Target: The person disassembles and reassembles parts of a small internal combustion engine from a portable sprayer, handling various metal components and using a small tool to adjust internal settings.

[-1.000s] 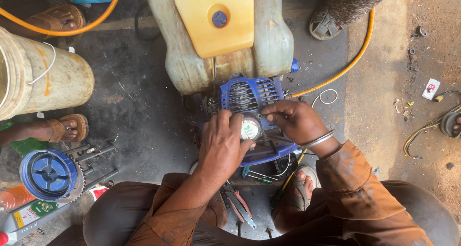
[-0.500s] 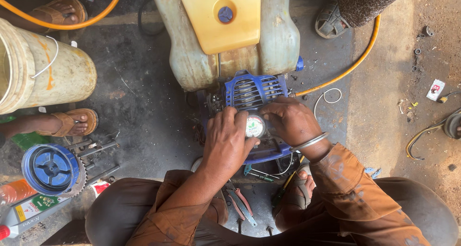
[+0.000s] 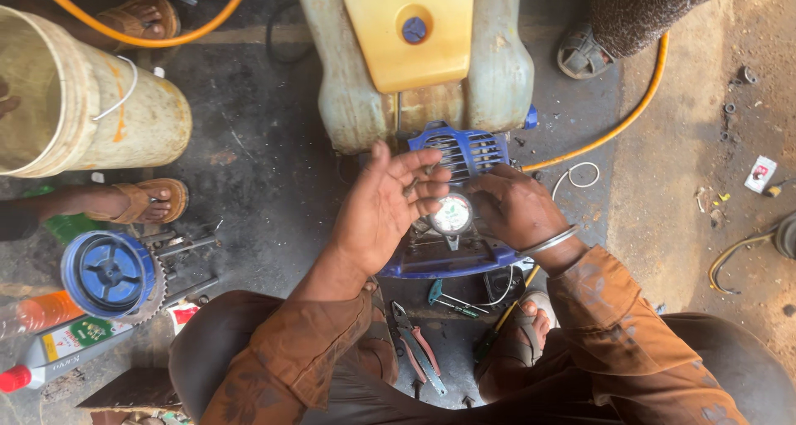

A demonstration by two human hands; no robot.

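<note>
Bottom left on the floor lies a grey plastic bottle [image 3: 62, 348] with a red cap, wearing a green and yellow label [image 3: 80, 334]. Over at the right edge, a small white and red packet [image 3: 760, 174] lies on the dirt. At centre, a round white sticker [image 3: 452, 213] with green markings sits on the blue engine housing [image 3: 444, 261].

Lying tipped at upper left: cream bucket [image 3: 99, 110]. Trailing across the floor: orange hose [image 3: 605, 135]. Resting at lower left: blue round cover [image 3: 108, 274], oil bottle [image 3: 70, 346]. Lying between the knees: pliers [image 3: 419, 346].
</note>
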